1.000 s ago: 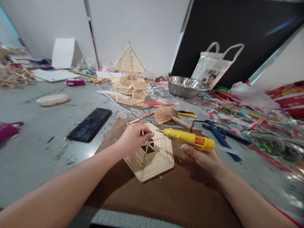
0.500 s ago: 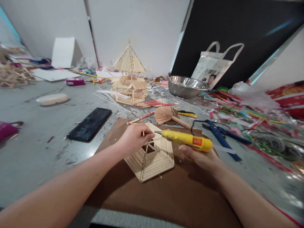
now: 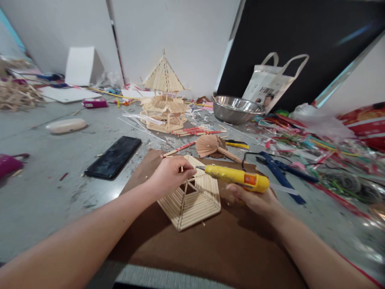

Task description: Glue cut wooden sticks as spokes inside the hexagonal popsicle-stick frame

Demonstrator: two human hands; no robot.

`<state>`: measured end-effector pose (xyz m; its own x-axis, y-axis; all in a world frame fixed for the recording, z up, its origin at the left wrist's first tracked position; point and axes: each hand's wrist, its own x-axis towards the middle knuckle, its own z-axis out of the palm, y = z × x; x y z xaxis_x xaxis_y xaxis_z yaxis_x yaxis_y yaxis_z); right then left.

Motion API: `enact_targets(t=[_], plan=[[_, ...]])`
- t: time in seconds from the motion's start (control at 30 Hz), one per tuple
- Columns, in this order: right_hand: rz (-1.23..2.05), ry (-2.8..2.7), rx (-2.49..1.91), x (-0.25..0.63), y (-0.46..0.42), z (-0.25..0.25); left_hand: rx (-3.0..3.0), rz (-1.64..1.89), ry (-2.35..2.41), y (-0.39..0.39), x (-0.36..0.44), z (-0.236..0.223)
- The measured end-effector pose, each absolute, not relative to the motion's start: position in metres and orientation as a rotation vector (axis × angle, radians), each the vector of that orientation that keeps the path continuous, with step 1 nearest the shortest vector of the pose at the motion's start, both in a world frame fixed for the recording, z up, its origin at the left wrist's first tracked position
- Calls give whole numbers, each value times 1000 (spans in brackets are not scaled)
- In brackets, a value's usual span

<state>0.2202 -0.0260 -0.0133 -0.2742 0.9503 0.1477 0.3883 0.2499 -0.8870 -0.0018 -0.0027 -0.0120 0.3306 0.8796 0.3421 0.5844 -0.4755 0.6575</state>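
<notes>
A six-sided roof of thin wooden sticks [image 3: 192,200] lies on a brown board [image 3: 210,245]. My left hand [image 3: 170,172] rests on the roof's upper left edge, fingers pinched on a small stick at its open top. My right hand [image 3: 255,198] grips a yellow glue gun [image 3: 237,178], whose nozzle points left and sits just beside my left fingertips. A finished stick pagoda [image 3: 164,98] stands farther back.
A black phone [image 3: 113,157] lies left of the board. A small wooden fan [image 3: 210,145], blue-handled tool [image 3: 278,170], red-tipped sticks [image 3: 195,131], a steel bowl [image 3: 236,108], a white bag [image 3: 272,82] and coloured scraps [image 3: 319,156] crowd the right side. A white case [image 3: 66,126] lies far left.
The glue gun's nozzle has shifted slightly left, closer to my left fingertips. My left hand has hardly moved on the roof.
</notes>
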Motion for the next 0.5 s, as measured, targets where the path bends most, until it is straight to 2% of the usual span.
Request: enact_targets(t=[0.5], plan=[[988, -1827, -1295, 220, -27, -12, 2142, 967, 1311, -3, -2, -11]])
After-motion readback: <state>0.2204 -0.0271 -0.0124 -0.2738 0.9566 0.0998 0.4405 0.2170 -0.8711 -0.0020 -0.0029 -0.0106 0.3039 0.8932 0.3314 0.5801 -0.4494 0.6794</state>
